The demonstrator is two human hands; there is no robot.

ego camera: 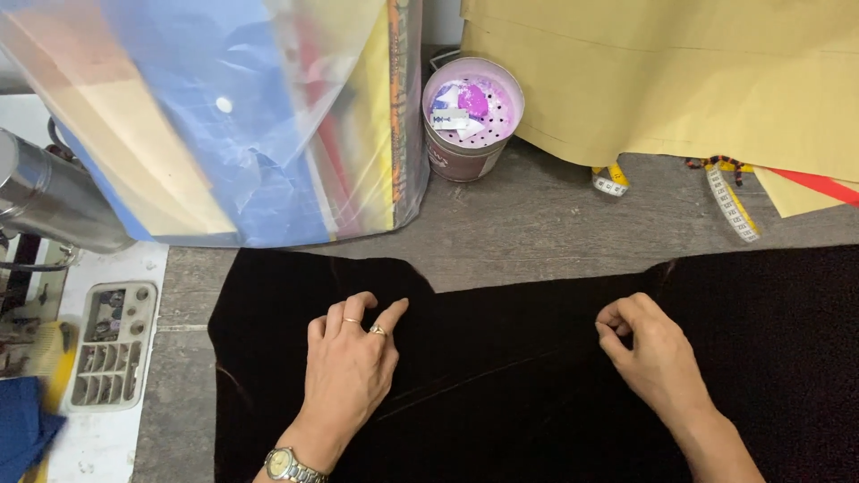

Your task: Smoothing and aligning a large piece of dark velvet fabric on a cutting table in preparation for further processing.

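The left hand (349,362) is laid open, fingers flat, on the dark velvet fabric (501,376) at lower centre of the frame; the right hand (649,349) is curled, pinching the same fabric, which is spread across the grey surface (537,224).

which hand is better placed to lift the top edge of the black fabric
Right, probably. The right hand is curled, fingertips pinched at the black fabric near its upper edge. The left hand lies flat on the cloth, pressing it to the table.
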